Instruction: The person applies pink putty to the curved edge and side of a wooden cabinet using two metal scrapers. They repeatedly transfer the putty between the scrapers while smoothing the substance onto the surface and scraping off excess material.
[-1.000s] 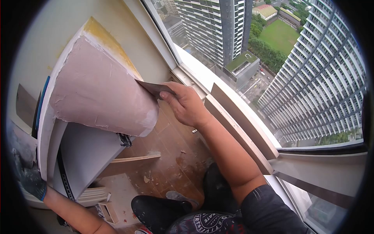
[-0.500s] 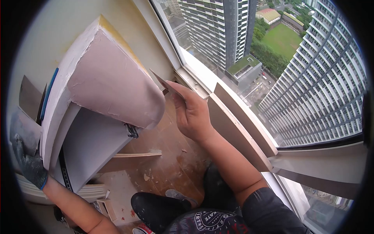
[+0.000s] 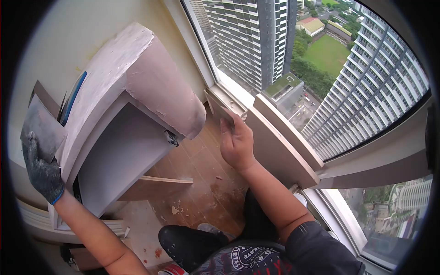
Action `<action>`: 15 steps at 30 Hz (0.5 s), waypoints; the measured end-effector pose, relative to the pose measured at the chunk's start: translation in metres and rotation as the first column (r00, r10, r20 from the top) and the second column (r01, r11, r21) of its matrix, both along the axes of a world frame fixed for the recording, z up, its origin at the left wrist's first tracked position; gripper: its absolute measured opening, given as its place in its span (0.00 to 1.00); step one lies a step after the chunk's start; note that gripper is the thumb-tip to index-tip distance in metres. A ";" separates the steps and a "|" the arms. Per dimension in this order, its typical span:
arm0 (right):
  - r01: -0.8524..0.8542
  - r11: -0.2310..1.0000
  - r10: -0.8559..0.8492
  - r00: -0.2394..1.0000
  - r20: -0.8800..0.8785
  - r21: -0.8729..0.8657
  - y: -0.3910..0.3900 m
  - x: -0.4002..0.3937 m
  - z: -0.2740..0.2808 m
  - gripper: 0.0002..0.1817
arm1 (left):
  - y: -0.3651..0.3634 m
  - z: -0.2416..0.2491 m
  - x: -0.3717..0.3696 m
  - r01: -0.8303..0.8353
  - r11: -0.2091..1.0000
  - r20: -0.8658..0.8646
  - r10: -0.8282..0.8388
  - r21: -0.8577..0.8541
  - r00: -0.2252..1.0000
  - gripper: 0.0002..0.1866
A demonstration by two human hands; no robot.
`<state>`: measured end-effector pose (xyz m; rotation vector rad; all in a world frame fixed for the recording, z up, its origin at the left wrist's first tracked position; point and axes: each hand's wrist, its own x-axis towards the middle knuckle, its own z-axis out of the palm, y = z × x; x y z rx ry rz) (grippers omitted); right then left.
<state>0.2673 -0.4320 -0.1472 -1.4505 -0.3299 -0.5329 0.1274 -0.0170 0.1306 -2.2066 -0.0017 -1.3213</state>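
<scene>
A curved cabinet piece (image 3: 137, 96) stands before me, its rounded face coated in pinkish filler (image 3: 162, 85) with a rough, chipped lower edge. My left hand (image 3: 43, 176), in a dark, dusty glove, is closed on a smeared grey flat plate (image 3: 43, 123) beside the cabinet's left side. Bare, my right hand (image 3: 237, 145) pinches a thin flat scraper blade (image 3: 222, 111), held apart from the filled face and to its right. Next to the plate, a blue-edged tool (image 3: 74, 98) rests against the cabinet's pale side.
Curved boards (image 3: 279, 137) lean along the window (image 3: 316, 156) on my right, with tall buildings outside. A wood panel (image 3: 158, 187) lies below the cabinet. Debris and dust mark the wooden floor (image 3: 201, 183). Close to my knees is a red-and-white can (image 3: 173, 269).
My right hand has moved down and to the right, away from the filled face. The left hand with the plate has risen slightly, and my view has shifted toward the cabinet's underside.
</scene>
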 end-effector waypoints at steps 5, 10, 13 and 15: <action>-0.203 0.978 0.198 0.976 -0.088 -0.050 -0.007 0.070 0.011 0.14 | -0.014 -0.003 0.006 -0.076 0.997 0.017 0.075 0.018 0.997 0.34; -0.247 0.962 0.239 0.968 -0.079 -0.117 0.004 0.058 0.031 0.13 | -0.019 -0.004 0.006 -0.160 0.987 -0.010 0.160 0.027 0.987 0.33; -0.196 0.972 0.190 0.980 -0.056 -0.127 0.005 0.040 0.029 0.13 | -0.020 -0.006 0.010 -0.067 0.998 0.025 0.066 0.021 0.997 0.34; -0.168 0.979 0.167 0.986 -0.022 -0.117 0.006 0.025 0.028 0.14 | -0.024 -0.005 0.011 -0.066 0.997 0.034 0.065 0.031 0.997 0.33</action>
